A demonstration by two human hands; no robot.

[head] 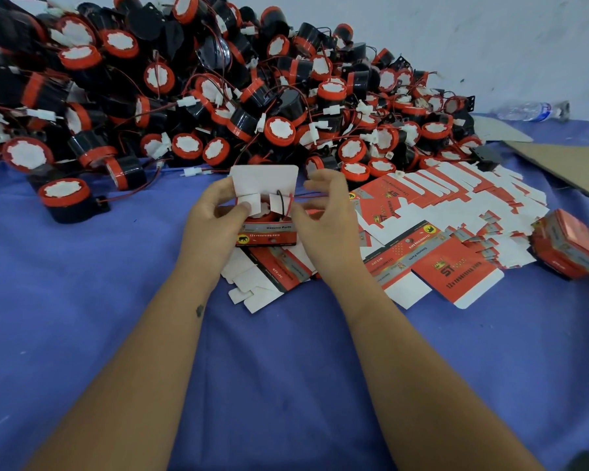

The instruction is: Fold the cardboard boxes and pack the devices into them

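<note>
- The box (266,229) stands on the blue cloth (82,300), just in front of the pile of devices (191,96), with its lid flap (264,178) upright, probably so the opening stays clear while the contents are tucked in.
- A device already sits inside; its wires (284,202) loop out over the rim, so the box cannot be shut yet.
- The left hand (215,215) grips the box's left side, thumb pressing a small side flap (247,202) inward, which likely steadies the box.
- The right hand (323,212) hovers at the right side, its thumb and forefinger curled as if pinching the wires, seemingly to push them down.
- Both forearms reach forward from the bottom of the view, converging on the box.
- Flat blanks (439,212) lie spread to the right, within reach for the next fold.
- A closed box (568,249) lies further right, apart from the blanks.
</note>
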